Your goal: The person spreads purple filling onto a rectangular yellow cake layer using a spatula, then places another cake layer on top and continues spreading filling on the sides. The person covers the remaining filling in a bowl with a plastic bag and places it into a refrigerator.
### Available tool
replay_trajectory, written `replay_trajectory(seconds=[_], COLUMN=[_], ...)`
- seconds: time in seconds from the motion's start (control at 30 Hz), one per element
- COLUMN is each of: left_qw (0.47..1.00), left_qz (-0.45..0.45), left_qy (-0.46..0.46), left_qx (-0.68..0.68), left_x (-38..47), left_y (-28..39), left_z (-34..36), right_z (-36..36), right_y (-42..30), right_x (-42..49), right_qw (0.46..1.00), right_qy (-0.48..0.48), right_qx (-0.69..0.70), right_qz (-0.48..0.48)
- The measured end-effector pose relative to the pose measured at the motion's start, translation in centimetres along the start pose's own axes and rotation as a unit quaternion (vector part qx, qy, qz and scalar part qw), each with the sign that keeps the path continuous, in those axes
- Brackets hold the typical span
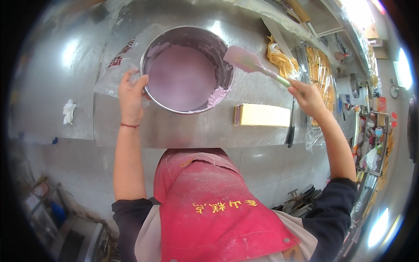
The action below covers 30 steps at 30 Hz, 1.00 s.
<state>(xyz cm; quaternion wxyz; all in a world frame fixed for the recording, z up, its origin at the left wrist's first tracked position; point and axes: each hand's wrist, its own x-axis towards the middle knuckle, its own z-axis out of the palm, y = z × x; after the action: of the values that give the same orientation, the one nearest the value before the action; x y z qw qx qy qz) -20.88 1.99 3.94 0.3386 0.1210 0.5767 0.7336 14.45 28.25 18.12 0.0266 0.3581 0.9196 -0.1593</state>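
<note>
My left hand (133, 86) grips the left rim of a round metal mixing bowl (226, 49), the thumb over the edge. Smooth pale purple cream (181, 78) lies in the bowl, with a thicker lump smeared on the rim at the lower right. In my right hand (306, 98) is a spatula (244, 59) with a green handle. Its blade is coated in purple and is held at the bowl's right edge. Nearer to me, below the spatula, a long pale-yellow block (264, 115), perhaps a layered cake, lies on the metal table (193, 132).
A black-handled knife (291, 136) lies just right of the block. Beyond it stands a tray of plastic-covered baked pieces (319, 75). A crumpled yellowish wrapper (281, 59) is behind the spatula. Left are a clear plastic bag (109, 78) under the bowl and crumpled tissue (69, 111).
</note>
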Motion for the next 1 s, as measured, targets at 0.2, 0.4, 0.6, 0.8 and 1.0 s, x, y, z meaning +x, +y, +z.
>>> replay_trajectory(seconds=[0.2,0.4,0.6,0.8,1.0], left_qw=[1.000,1.000,0.999,0.998,0.998], left_qz=[-0.010,-0.006,-0.008,-0.042,-0.044], left_qy=[0.005,0.029,0.026,0.006,0.009], left_qx=[0.004,0.000,-0.027,-0.039,-0.040], left_x=[-0.4,-2.5,-3.2,-3.3,-3.1], left_y=[0.3,-0.2,-1.1,-1.5,-1.9], left_z=[0.1,1.3,1.4,1.5,1.6], right_z=[4.0,5.8,0.1,-5.9,-4.2], right_y=[-0.5,-4.5,-10.1,-17.2,-24.7], right_x=[-5.6,-10.1,-7.4,6.3,11.8], right_qw=[0.997,0.998,0.997,0.865,0.751], right_qy=[0.044,0.016,-0.053,-0.066,-0.190], right_qx=[0.051,0.059,-0.002,-0.465,-0.609], right_qz=[-0.032,-0.022,-0.057,-0.174,-0.171])
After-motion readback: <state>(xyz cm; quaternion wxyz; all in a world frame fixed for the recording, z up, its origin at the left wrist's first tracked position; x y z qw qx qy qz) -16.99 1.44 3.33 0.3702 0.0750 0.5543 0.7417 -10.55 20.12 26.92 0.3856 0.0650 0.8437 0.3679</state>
